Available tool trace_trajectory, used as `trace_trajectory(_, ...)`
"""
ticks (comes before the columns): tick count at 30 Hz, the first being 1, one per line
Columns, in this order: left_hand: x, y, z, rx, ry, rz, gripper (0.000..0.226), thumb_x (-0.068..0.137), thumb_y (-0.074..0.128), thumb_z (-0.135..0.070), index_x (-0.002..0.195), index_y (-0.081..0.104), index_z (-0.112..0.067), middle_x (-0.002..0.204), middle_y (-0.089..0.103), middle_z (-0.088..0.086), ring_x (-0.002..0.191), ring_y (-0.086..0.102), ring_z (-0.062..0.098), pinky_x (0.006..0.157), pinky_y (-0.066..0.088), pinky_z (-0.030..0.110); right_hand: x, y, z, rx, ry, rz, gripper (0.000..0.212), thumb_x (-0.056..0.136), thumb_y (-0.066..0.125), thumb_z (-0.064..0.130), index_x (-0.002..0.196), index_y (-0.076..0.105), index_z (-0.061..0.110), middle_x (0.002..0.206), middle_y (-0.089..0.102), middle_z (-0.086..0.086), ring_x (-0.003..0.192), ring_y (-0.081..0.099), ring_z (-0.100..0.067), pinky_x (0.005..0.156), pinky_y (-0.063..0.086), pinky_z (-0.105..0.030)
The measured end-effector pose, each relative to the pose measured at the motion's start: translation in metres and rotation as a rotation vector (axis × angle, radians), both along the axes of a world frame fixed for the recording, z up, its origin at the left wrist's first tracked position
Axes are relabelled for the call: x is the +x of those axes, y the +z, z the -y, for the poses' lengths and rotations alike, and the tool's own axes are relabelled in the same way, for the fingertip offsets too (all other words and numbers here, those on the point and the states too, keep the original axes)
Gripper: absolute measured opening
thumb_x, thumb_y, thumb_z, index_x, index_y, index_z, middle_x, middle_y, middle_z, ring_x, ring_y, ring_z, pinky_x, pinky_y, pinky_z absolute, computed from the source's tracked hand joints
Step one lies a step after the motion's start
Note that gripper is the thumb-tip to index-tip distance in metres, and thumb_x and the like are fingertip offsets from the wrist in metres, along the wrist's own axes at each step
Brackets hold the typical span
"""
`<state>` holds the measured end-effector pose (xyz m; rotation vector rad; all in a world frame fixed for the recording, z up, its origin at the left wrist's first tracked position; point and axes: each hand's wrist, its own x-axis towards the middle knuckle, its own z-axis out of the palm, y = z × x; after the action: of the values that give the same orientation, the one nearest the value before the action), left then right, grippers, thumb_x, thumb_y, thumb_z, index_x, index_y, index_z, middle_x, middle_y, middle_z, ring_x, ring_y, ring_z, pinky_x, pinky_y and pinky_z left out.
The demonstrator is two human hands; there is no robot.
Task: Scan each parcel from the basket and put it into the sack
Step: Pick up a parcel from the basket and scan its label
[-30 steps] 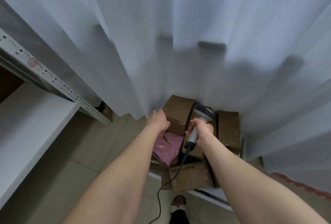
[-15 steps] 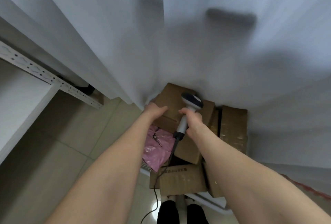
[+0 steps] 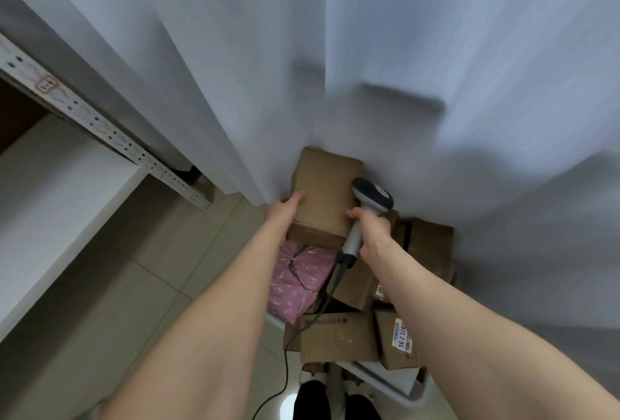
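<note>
Head view: at centre frame the left hand [image 3: 284,211] grips the left edge of a cardboard box [image 3: 323,196], thumb on top. The box is raised against the white fabric [image 3: 369,50]. The right hand [image 3: 373,230] has its fingers wrapped round the scanner [image 3: 367,205] beside the box. Below lie a pink mailer [image 3: 294,280] and brown parcels [image 3: 339,339] in the basket [image 3: 397,384].
</note>
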<state>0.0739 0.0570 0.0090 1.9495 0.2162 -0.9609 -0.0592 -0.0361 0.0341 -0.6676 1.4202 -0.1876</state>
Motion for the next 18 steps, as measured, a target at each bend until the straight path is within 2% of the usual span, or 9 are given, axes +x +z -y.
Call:
trace_trajectory(2, -0.007, 0.017, -0.006, -0.003, -0.011, -0.014, 0.075, 0.079, 0.068, -0.049, 0.137, 0.047, -0.006, 0.134, 0.055, 0.007, 0.121, 0.052, 0.026, 0.107, 0.039, 0.039, -0.005, 0.012, -0.001, -0.008, 0.006, 0.011, 0.056, 0.085, 0.067, 0.007, 0.135, 0.043, 0.003, 0.105, 0.051, -0.010, 0.099, 0.050, -0.026, 0.094, 0.045, -0.041)
trace_trajectory(5, -0.014, 0.040, -0.018, -0.020, -0.036, -0.021, 0.069, 0.081, 0.067, -0.047, 0.135, 0.046, -0.010, 0.129, 0.055, 0.006, 0.119, 0.052, 0.027, 0.096, 0.037, 0.033, -0.014, 0.029, -0.007, -0.001, 0.017, 0.062, 0.055, 0.084, 0.066, 0.005, 0.134, 0.043, 0.002, 0.097, 0.052, -0.007, 0.100, 0.052, -0.027, 0.098, 0.047, -0.042)
trace_trajectory(9, -0.019, 0.074, -0.036, -0.092, -0.028, -0.054, 0.070, 0.075, 0.074, -0.046, 0.130, 0.046, -0.012, 0.125, 0.059, 0.011, 0.111, 0.057, 0.028, 0.095, 0.045, 0.040, -0.026, 0.049, -0.017, 0.013, 0.026, 0.123, 0.056, 0.083, 0.066, 0.004, 0.135, 0.044, 0.001, 0.096, 0.053, -0.008, 0.097, 0.054, -0.027, 0.101, 0.047, -0.046)
trace_trajectory(12, -0.023, 0.103, -0.049, -0.079, -0.052, -0.024, 0.082, 0.074, 0.076, -0.044, 0.139, 0.040, -0.011, 0.129, 0.056, 0.010, 0.111, 0.056, 0.025, 0.080, 0.048, 0.031, -0.029, 0.066, -0.024, 0.001, 0.054, 0.158, 0.056, 0.082, 0.067, 0.005, 0.133, 0.045, 0.003, 0.095, 0.052, -0.009, 0.096, 0.054, -0.027, 0.098, 0.048, -0.046)
trace_trajectory(13, -0.025, 0.111, -0.052, -0.066, -0.060, 0.007, 0.092, 0.071, 0.078, -0.044, 0.144, 0.033, -0.012, 0.136, 0.051, 0.009, 0.114, 0.053, 0.025, 0.082, 0.048, 0.032, -0.029, 0.072, -0.027, -0.007, 0.075, 0.161, 0.055, 0.082, 0.068, 0.006, 0.133, 0.046, 0.003, 0.097, 0.053, -0.010, 0.097, 0.053, -0.028, 0.098, 0.048, -0.046)
trace_trajectory(15, -0.028, 0.130, -0.060, 0.028, -0.116, 0.125, 0.112, 0.063, 0.080, -0.048, 0.151, 0.019, -0.015, 0.149, 0.033, 0.011, 0.129, 0.042, 0.028, 0.102, 0.042, 0.042, -0.026, 0.087, -0.034, -0.026, 0.119, 0.172, 0.058, 0.082, 0.069, 0.008, 0.135, 0.046, 0.004, 0.108, 0.054, -0.012, 0.101, 0.053, -0.029, 0.099, 0.048, -0.046)
trace_trajectory(16, -0.027, 0.137, -0.062, 0.121, -0.168, 0.192, 0.114, 0.062, 0.079, -0.048, 0.152, 0.015, -0.016, 0.152, 0.024, 0.014, 0.135, 0.033, 0.030, 0.109, 0.035, 0.044, -0.022, 0.091, -0.036, -0.039, 0.120, 0.175, 0.061, 0.081, 0.070, 0.010, 0.136, 0.045, 0.005, 0.114, 0.054, -0.013, 0.105, 0.054, -0.030, 0.100, 0.047, -0.048)
trace_trajectory(18, -0.028, 0.155, -0.073, 0.303, -0.263, 0.339, 0.114, 0.065, 0.077, -0.050, 0.152, 0.012, -0.019, 0.152, 0.013, 0.016, 0.139, 0.022, 0.034, 0.114, 0.027, 0.045, -0.018, 0.106, -0.040, -0.053, 0.114, 0.205, 0.062, 0.081, 0.071, 0.011, 0.136, 0.044, 0.007, 0.120, 0.056, -0.015, 0.108, 0.056, -0.033, 0.099, 0.048, -0.049)
